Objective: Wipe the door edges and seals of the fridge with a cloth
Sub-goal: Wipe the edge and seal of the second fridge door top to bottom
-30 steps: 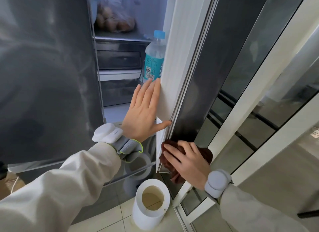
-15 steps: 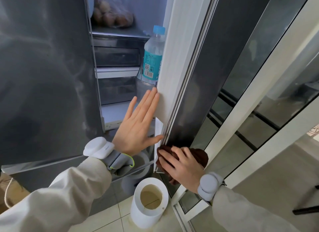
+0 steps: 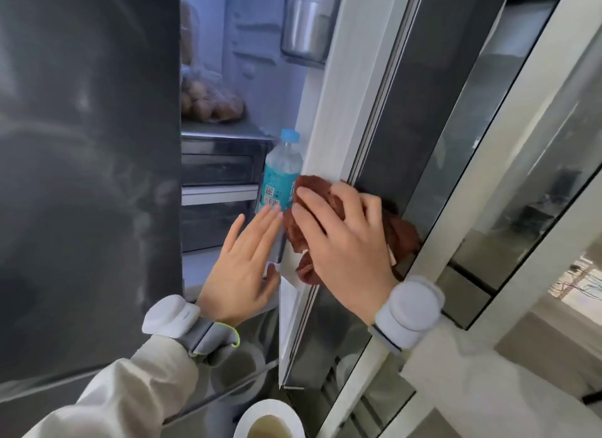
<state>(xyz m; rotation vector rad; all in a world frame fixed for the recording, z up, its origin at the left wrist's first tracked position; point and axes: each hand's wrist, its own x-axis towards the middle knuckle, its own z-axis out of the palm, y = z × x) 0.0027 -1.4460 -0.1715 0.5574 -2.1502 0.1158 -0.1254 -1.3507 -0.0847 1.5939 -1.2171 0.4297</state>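
Open fridge fills the view. Our right hand presses the brown cloth against the door edge, fingers curled over it; left hand rests spread beside it. We advise firm strokes along the seal.

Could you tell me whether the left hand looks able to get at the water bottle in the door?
Probably yes: the left hand is open, its fingertips just below the water bottle, with nothing between them.
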